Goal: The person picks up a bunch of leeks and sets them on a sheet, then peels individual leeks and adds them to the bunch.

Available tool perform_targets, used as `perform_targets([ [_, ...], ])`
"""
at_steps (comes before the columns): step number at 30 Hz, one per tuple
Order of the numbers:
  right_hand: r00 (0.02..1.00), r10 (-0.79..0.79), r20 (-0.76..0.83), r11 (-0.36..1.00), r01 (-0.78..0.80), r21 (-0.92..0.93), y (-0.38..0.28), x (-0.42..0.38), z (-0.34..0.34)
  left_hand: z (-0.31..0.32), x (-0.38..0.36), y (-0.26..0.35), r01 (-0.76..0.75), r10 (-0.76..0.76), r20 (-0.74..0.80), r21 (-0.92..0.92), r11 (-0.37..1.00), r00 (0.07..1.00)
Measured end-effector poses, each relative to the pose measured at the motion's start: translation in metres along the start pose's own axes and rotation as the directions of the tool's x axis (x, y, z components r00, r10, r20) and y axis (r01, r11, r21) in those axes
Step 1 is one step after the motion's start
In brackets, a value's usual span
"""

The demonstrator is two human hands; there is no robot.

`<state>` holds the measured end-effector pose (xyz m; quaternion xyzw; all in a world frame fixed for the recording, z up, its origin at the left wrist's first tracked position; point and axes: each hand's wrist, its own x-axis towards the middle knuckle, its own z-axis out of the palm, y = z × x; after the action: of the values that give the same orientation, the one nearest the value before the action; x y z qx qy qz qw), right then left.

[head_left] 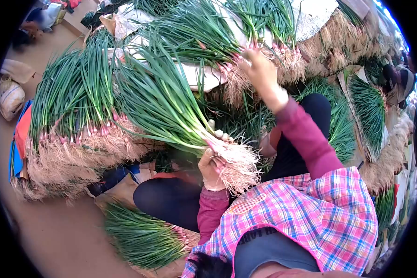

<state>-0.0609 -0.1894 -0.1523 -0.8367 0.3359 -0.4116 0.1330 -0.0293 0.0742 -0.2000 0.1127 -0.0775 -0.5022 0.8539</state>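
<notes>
A thick bunch of green onions point(190, 116) with pink bulbs and pale roots rests in my left hand point(211, 169), whose gloved fingers wrap round it just above the roots. My right hand point(259, 69) is raised to the right of it, fingers bent over the bulb ends of a row of green onions point(194, 34) at the top. Whether its fingertips pinch a stalk is too blurred to tell. Another row of onions point(74, 92) lies at the left, leaves up and roots hanging towards me.
More onions lie on a sheet point(146, 231) at the lower left and on the right side point(368, 106). A pale sack point(10, 98) stands on the brown ground at the far left. Parts of another person point(398, 78) show at the right edge.
</notes>
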Motion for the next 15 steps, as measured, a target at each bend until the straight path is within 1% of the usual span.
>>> perform_targets([
  [1,0.973,0.060,0.223,0.997,-0.049,-0.053,0.013,0.029,0.013,0.002,0.002,-0.001,-0.004,0.004,0.009,0.002,1.000,1.000],
  [2,0.896,0.136,0.423,0.989,-0.096,-0.114,0.025,0.058,0.023,0.008,0.003,0.000,-0.024,0.025,-0.011,0.018,1.000,1.000],
  [3,0.901,0.151,0.407,0.988,-0.131,-0.077,0.033,0.058,0.032,0.010,0.001,-0.003,-0.049,0.050,-0.041,0.023,0.999,0.998],
  [4,0.912,0.202,0.358,0.965,-0.248,0.087,0.019,0.056,0.015,0.013,0.002,-0.002,-0.083,0.084,-0.011,0.036,0.996,0.996],
  [5,0.918,0.229,0.323,0.911,-0.319,0.262,-0.001,0.061,0.003,0.013,0.002,0.002,-0.115,0.121,-0.051,0.102,0.988,0.991],
  [6,0.931,0.202,0.303,0.862,-0.316,0.396,-0.002,0.058,0.004,0.020,0.003,0.001,-0.141,0.153,-0.087,0.127,0.982,0.984],
  [7,0.869,0.185,0.459,0.646,-0.460,0.609,-0.011,0.030,0.005,0.025,0.004,-0.002,-0.181,0.200,-0.127,0.148,0.972,0.972],
  [8,0.785,0.121,0.608,0.358,-0.606,0.710,-0.019,-0.004,0.004,0.003,-0.004,0.000,-0.071,0.088,-0.129,0.133,0.989,0.988],
  [9,0.745,0.092,0.661,0.274,-0.657,0.702,-0.018,-0.007,0.003,-0.022,-0.005,0.009,0.048,-0.035,-0.109,0.128,0.991,0.993],
  [10,0.733,0.084,0.675,0.288,-0.666,0.688,-0.044,-0.034,-0.002,-0.029,-0.006,0.016,0.155,-0.148,-0.084,0.089,0.984,0.985],
  [11,0.589,0.037,0.808,0.121,-0.805,0.581,-0.050,-0.080,0.021,-0.008,-0.002,0.008,0.172,-0.096,-0.271,0.272,0.947,0.958],
  [12,0.562,0.081,0.823,0.136,-0.825,0.549,-0.059,-0.077,0.013,-0.006,-0.001,0.005,0.159,-0.075,-0.288,0.280,0.947,0.955],
  [13,0.560,0.087,0.824,0.043,-0.828,0.559,-0.057,-0.087,0.017,-0.006,0.000,0.004,0.162,-0.069,-0.306,0.290,0.943,0.950],
  [14,0.505,0.173,0.846,-0.139,-0.838,0.528,-0.055,-0.092,0.024,-0.016,-0.003,0.010,0.196,-0.180,-0.175,0.076,0.978,0.968],
  [15,0.444,0.225,0.867,-0.299,-0.816,0.495,-0.051,-0.086,0.032,-0.013,-0.002,0.002,0.140,-0.061,-0.299,0.252,0.958,0.952],
])
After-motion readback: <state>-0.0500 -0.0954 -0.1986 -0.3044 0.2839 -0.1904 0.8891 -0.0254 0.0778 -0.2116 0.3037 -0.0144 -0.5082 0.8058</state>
